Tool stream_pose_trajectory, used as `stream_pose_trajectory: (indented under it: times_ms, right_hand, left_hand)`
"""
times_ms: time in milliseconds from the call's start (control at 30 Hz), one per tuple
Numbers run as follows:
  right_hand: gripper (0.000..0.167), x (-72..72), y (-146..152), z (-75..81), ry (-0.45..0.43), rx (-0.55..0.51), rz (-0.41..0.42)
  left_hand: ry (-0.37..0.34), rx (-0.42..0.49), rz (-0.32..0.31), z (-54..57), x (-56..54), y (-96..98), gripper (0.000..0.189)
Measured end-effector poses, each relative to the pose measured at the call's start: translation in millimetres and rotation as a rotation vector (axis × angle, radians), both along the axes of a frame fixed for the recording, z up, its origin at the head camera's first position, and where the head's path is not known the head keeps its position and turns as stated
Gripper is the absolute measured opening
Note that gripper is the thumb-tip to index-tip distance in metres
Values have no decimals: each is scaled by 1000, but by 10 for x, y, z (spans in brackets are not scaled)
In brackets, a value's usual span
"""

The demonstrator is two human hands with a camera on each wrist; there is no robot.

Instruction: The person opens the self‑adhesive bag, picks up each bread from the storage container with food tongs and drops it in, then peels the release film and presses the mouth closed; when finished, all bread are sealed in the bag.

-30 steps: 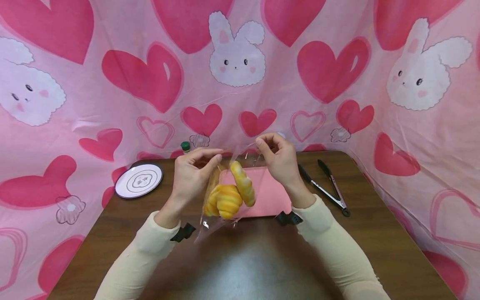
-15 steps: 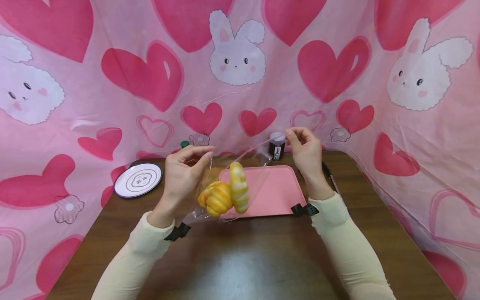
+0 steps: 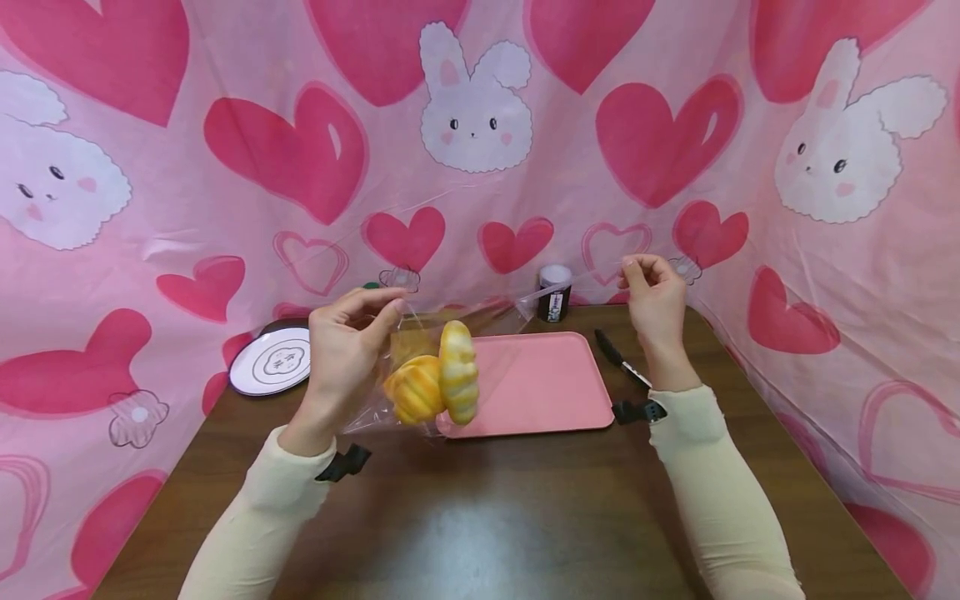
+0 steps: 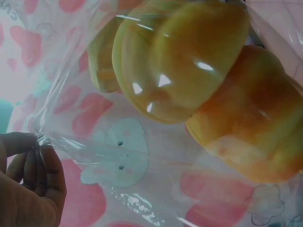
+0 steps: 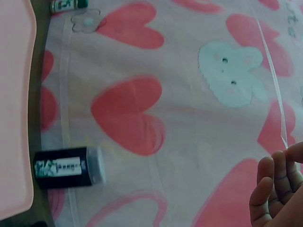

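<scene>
My left hand (image 3: 345, 354) pinches the upper left corner of a clear plastic bag (image 3: 411, 321) between thumb and fingers. Inside it hang a yellow-orange croissant (image 3: 415, 390) and a longer ridged bread roll (image 3: 459, 375). In the left wrist view the pinched corner shows close up beside the fingers (image 4: 51, 175), and the breads press against the film. A thin clear strip (image 3: 577, 279) runs taut from the bag's top edge to my right hand (image 3: 660, 304), which pinches its end. That strip (image 5: 273, 71) also shows in the right wrist view.
Behind the bag lies a pink tray (image 3: 540, 383). A dark jar with a pale lid (image 3: 555, 296) stands at the back, and a green-capped container (image 5: 68, 4) is near it. A white plate (image 3: 255, 375) sits left; tongs (image 3: 618, 354) lie right, partly covered by my right arm.
My right hand has moved well to the right, drawing the thin strip out from the bag's edge. My left hand has shifted slightly left with the bag and breads.
</scene>
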State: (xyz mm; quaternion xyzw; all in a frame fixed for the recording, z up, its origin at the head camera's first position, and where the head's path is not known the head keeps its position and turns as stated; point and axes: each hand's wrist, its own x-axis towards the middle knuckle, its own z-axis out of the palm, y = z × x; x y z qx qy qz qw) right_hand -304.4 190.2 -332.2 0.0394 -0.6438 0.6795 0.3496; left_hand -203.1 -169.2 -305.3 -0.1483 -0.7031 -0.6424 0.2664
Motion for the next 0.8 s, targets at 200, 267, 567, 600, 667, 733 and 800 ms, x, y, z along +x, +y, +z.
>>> stream_pose_trajectory:
  times_ms: [200, 267, 567, 600, 667, 733, 800]
  right_hand:
    - [9, -45, 170, -44, -7, -81, -17]
    - [10, -57, 225, -56, -9, -120, -13]
    - [16, -105, 431, -121, -1, -157, -62]
    - [15, -106, 445, -125, -4, -161, -67]
    - [13, -104, 464, -129, -13, -159, -79]
    - [10, -104, 479, -132, -19, -166, -82]
    - [8, -106, 489, -133, -18, -180, -78]
  left_hand:
    - [-15, 79, -33, 12, 3, -49, 22]
    - [-6, 38, 7, 13, -4, -69, 21]
    - [84, -73, 102, 12, -46, -93, 17]
    - [97, -76, 103, 15, -46, -89, 16]
    - [119, -77, 105, 17, -45, -81, 15]
    - [136, -74, 101, 13, -49, -73, 15]
    - [147, -72, 102, 8, -53, -63, 15]
